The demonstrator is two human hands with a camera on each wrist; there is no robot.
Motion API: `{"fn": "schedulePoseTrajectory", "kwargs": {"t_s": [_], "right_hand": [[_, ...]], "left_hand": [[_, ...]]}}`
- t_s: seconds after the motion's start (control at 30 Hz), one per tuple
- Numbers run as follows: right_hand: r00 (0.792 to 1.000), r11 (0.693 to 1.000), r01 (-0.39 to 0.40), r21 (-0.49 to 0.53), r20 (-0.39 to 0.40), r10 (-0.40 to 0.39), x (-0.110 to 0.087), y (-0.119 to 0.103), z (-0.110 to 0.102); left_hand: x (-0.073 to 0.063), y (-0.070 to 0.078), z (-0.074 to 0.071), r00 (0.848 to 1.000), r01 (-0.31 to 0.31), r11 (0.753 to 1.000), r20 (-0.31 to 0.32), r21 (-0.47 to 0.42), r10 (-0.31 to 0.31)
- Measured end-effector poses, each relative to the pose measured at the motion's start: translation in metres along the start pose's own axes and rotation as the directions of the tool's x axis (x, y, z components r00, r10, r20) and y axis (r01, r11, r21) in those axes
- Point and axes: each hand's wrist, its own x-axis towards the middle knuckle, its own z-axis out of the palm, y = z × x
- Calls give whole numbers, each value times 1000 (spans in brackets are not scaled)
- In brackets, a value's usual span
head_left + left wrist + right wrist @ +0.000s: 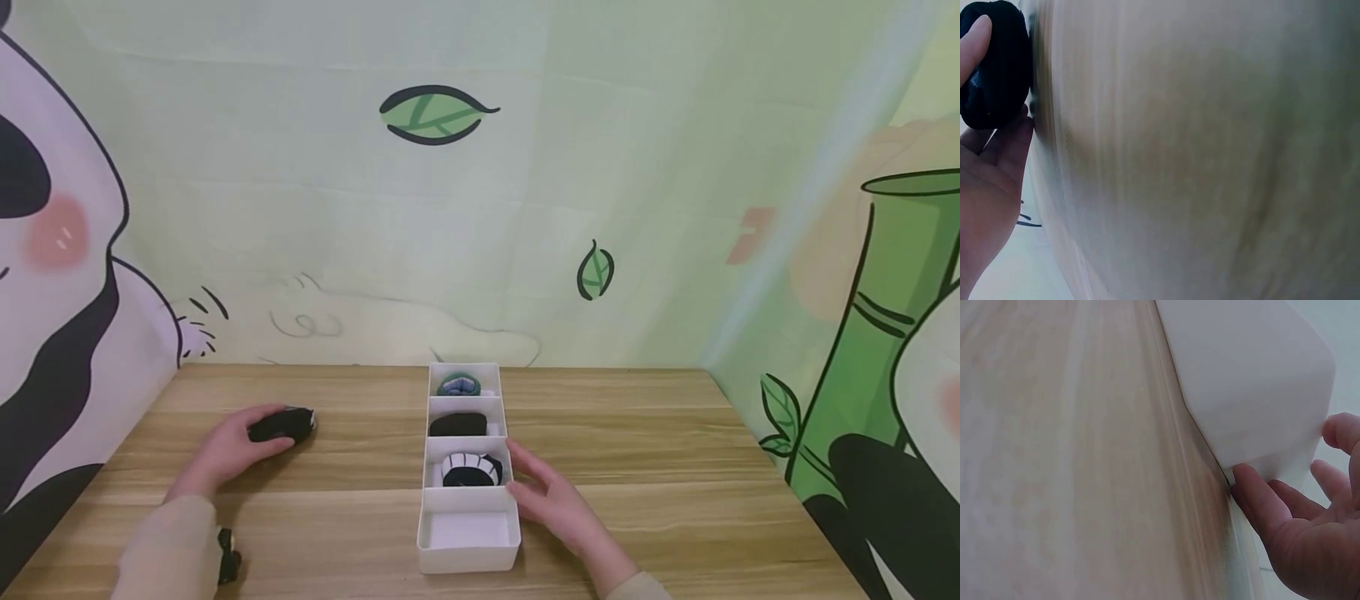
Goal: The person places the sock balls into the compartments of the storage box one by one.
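Observation:
My left hand (pixel 238 446) grips a black rolled bundle (pixel 279 425), which looks like a folded sock, at the left of the table. In the left wrist view, the thumb lies over the black bundle (pixel 997 69) and the other fingers are below it. A long white divided box (pixel 468 562) stands in the middle. My right hand (pixel 551 500) touches its right wall with the fingertips. Inside, from back to front, are a green and blue roll (pixel 459 384), a black roll (pixel 458 424) and a black-and-white striped roll (pixel 471 470). The front compartment holds nothing.
A small black and beige item (pixel 228 557) lies by the left sleeve, partly hidden. The wooden table (pixel 637 433) ends at the back against a printed cloth backdrop (pixel 300 167), which also runs along both sides.

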Motion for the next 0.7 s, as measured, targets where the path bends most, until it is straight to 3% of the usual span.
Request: {"fn": "schedulePoseTrajectory", "kwargs": {"t_s": [0.5, 0.7], "right_hand": [[1000, 1000, 22, 1, 3, -22, -1, 0, 0], [1000, 1000, 18, -7, -1, -18, -1, -1, 1]], "left_hand": [[1, 22, 5, 999, -1, 1000, 40, 8, 0], [4, 23, 10, 999, 0, 1000, 46, 12, 0]]}}
